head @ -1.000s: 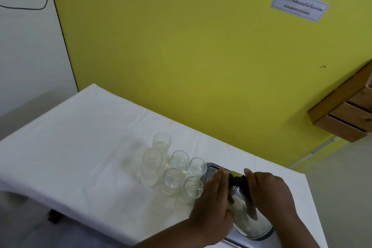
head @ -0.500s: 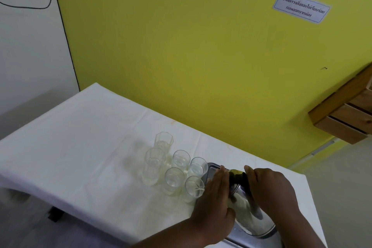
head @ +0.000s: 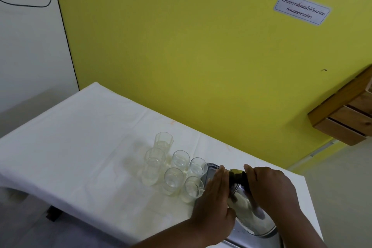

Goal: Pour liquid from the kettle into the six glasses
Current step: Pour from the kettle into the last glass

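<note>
Both hands grip the steel kettle [head: 248, 215], which stands on a metal tray [head: 209, 169]. The left hand [head: 214, 205] is flattened against its side, fingers nearly straight; the right hand [head: 269, 187] curls around the dark neck. Six clear glasses [head: 174, 169] cluster just beyond the left fingertips. Risk: lifting may swing the kettle into the nearest glass, toppling it.

A table [head: 60, 147] draped in a white cloth [head: 84, 127] runs from the left edge toward the lower right of the frame, against the yellow wall. On the cloth, right of centre, 6 clear glasses [head: 173, 179] stand upright in a tight cluster. Just beside them, at lower right, a metal tray [head: 210, 170] rests on the cloth, touching or nearly touching the nearest glasses.
</note>
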